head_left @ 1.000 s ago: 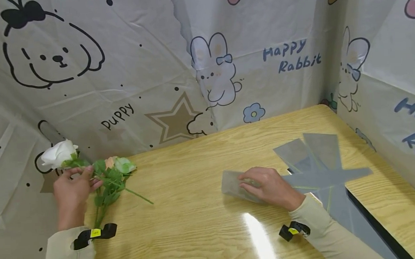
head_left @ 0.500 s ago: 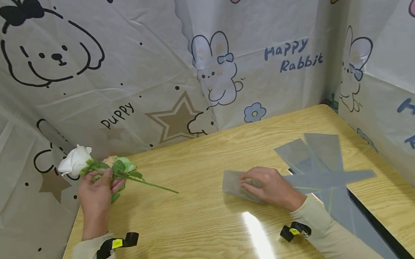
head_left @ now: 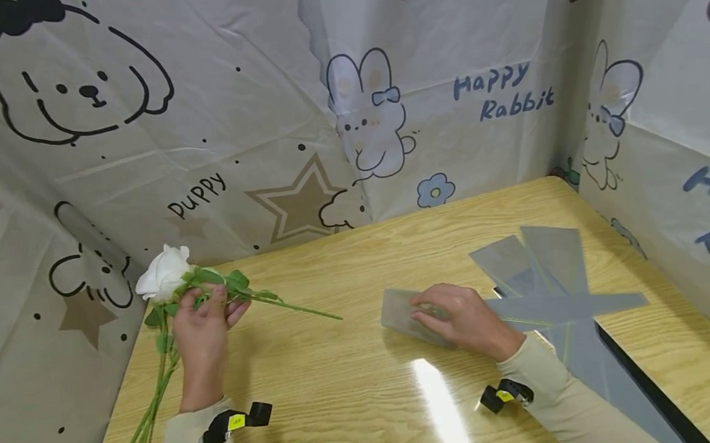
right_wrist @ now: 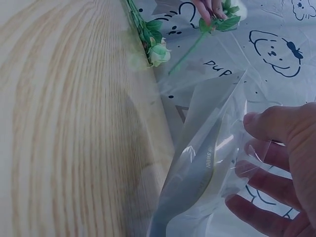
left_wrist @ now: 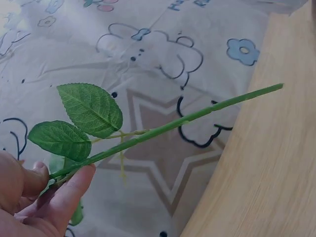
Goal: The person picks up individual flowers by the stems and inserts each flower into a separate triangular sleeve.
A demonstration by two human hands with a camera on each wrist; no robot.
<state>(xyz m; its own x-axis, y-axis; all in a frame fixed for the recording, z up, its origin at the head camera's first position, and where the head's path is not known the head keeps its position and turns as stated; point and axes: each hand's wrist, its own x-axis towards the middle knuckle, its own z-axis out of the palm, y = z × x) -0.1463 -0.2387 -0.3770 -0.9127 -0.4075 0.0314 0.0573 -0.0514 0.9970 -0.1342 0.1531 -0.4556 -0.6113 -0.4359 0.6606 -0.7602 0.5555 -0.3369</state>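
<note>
My left hand (head_left: 207, 336) pinches a white artificial rose (head_left: 163, 273) by its green stem, just below the bloom. The stem points right over the table; in the left wrist view the stem (left_wrist: 173, 124) with its leaves runs out from between thumb and fingers. My right hand (head_left: 465, 319) holds a clear plastic flower sleeve (head_left: 399, 316) near the table's middle. In the right wrist view the sleeve (right_wrist: 197, 163) gapes, printed with small lettering, and several fingers show through or against its film. Whether they are inside it cannot be told.
Other flowers lie at the table's left, their stems (head_left: 150, 409) toward me; a pale green rose (right_wrist: 159, 53) among them shows in the right wrist view. More flat sleeves (head_left: 550, 258) fan out at right, over a dark-edged grey pile (head_left: 616, 382). Printed cloth (head_left: 252, 106) walls the table.
My left hand has moved right with the white rose, away from the other flowers, and the stem has swung toward the sleeve. My right hand has stayed in place with the sleeve.
</note>
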